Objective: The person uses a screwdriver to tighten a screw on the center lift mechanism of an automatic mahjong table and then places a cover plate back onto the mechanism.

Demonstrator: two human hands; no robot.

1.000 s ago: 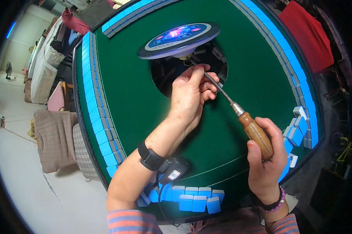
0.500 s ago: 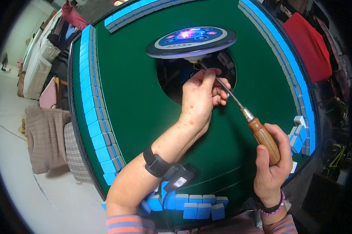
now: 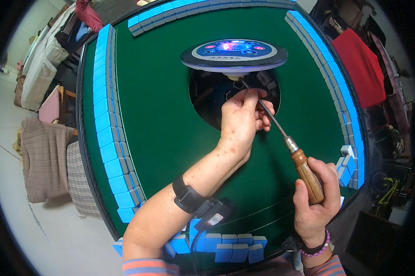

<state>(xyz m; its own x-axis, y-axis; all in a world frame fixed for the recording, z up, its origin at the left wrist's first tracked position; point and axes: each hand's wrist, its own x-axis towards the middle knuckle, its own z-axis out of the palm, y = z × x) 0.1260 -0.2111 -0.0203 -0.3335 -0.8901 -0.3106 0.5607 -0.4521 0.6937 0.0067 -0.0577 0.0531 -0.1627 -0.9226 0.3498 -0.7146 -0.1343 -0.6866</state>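
A long screwdriver (image 3: 304, 172) with a brown wooden handle and dark metal shaft reaches from the lower right up under a raised oval control panel (image 3: 234, 53) with glowing buttons. My right hand (image 3: 314, 209) grips the wooden handle. My left hand (image 3: 242, 122) pinches the shaft near its tip, over the dark round opening (image 3: 203, 96) in the middle of the green felt table (image 3: 157, 119). The tip sits at the white post beneath the panel. A black wrist strap with a small device is on my left forearm.
Rows of blue tiles (image 3: 107, 133) line the table's left, top and right edges, and several lie loose near the front edge (image 3: 235, 246). A red cloth (image 3: 361, 66) lies at the right. Chairs with folded fabric (image 3: 44, 156) stand to the left.
The view has shifted so that the table sits lower and more central. Both hands keep their hold on the screwdriver, its tip still under the raised panel.
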